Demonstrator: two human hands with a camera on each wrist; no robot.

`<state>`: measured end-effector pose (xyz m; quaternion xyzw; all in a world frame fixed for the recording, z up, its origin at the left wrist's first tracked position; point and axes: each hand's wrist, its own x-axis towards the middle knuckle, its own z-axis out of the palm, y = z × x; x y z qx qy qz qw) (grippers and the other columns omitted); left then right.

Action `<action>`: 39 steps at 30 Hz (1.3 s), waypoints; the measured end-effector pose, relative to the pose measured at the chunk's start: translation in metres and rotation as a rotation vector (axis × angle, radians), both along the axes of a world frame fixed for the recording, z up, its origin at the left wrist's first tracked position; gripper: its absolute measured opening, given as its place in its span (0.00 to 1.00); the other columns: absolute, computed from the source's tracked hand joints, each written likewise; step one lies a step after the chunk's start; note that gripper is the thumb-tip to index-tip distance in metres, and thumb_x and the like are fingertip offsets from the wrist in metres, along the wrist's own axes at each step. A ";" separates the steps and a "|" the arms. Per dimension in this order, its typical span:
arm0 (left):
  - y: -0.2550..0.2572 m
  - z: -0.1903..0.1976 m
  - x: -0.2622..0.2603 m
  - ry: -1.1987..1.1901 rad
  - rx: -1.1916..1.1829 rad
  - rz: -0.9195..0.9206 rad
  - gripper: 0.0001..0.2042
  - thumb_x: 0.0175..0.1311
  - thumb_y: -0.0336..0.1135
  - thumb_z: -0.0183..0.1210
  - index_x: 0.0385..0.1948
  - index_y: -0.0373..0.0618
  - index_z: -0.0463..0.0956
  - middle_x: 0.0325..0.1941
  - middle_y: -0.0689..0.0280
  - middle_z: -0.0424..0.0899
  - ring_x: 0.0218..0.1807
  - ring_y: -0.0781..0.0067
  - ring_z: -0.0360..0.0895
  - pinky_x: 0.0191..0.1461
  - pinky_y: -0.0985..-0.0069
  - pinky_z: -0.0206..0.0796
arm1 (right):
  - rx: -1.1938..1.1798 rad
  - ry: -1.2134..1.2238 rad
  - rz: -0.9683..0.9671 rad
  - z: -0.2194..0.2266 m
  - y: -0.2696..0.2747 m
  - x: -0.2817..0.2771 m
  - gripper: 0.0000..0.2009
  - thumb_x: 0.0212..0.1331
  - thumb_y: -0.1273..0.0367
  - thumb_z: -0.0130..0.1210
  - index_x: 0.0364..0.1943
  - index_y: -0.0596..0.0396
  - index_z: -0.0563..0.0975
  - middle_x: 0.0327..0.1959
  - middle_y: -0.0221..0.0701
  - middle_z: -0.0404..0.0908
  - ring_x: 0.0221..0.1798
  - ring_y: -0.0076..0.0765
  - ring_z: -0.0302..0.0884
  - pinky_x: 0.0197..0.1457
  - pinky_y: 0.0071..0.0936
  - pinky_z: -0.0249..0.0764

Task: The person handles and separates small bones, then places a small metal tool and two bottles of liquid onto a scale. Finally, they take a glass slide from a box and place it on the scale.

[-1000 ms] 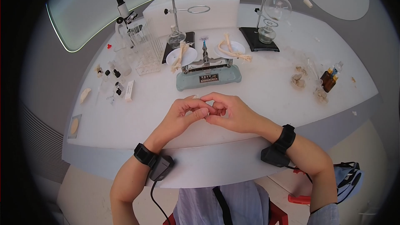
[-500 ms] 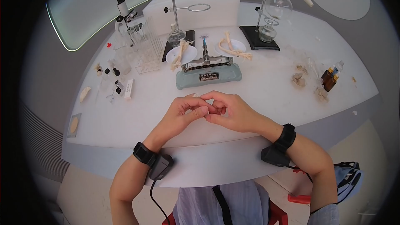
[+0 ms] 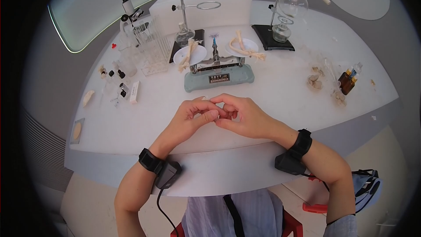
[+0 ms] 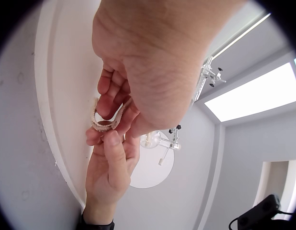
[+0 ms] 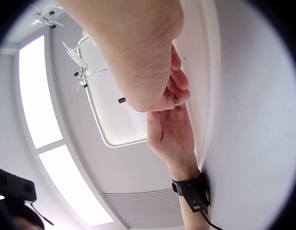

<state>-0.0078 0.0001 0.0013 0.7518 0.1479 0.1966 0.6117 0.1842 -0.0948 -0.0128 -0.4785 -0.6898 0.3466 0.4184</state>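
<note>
Over the table's near side, my left hand (image 3: 193, 116) and right hand (image 3: 243, 116) meet at the fingertips. Between them they pinch a small, pale, curled strip (image 4: 101, 127), seen bent into a U in the left wrist view. Most of it is hidden by fingers in the head view; a bit of its tip (image 5: 177, 101) shows in the right wrist view. Just beyond the hands stands a pale green pan balance (image 3: 219, 79). A frayed, cream rope-like strip (image 3: 189, 55) lies across its left pan, and another such strip (image 3: 243, 47) curls over the right pan.
Left of the balance are a microscope (image 3: 127, 6), a test tube rack (image 3: 153, 57), small black-capped bottles (image 3: 123, 90) and a white box (image 3: 134, 92). Two stands with flasks (image 3: 281, 33) are behind. Brown bottles (image 3: 347, 82) and beige lumps (image 3: 314, 81) sit at right.
Both hands keep the same pose and grip on the curled strip. The head view has shifted very slightly, with the tabletop things a little higher in it.
</note>
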 end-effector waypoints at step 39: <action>0.001 -0.003 0.001 -0.124 -0.099 0.125 0.13 0.68 0.25 0.57 0.53 0.36 0.77 0.34 0.65 0.84 0.34 0.79 0.78 0.42 0.80 0.72 | -0.016 0.071 -0.031 -0.001 0.001 0.001 0.20 0.58 0.69 0.62 0.55 0.56 0.75 0.28 0.27 0.83 0.28 0.21 0.75 0.36 0.21 0.71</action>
